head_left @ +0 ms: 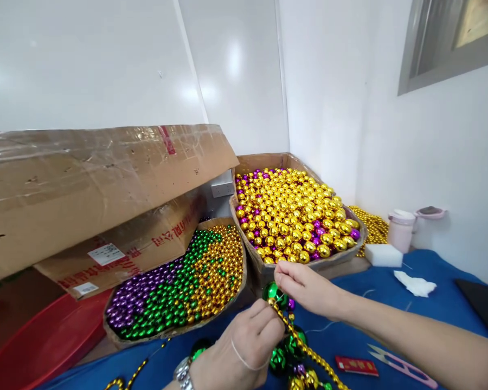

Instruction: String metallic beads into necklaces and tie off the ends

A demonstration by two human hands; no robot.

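Note:
My left hand [250,338] is closed at the top end of a gold bead strand [315,357], with a thin white loop across its back and a watch [183,374] at the wrist. Just above it, my right hand [305,287] is curled into a pinch; whatever lies in its fingers is hidden, perhaps a fine thread. Between the hands shows a large green ball [275,295] beside a small purple bead [291,304]. More green balls [277,358] hang or lie below, among gold and purple ones, partly covered by my left hand.
Behind stands a box of large gold and purple balls [293,211]. To its left a box holds smaller purple, green and gold beads [174,290], under cardboard flaps [97,184]. Snips [402,367], a red packet [357,365] and a white foam block [383,255] rest on the blue cloth [341,330].

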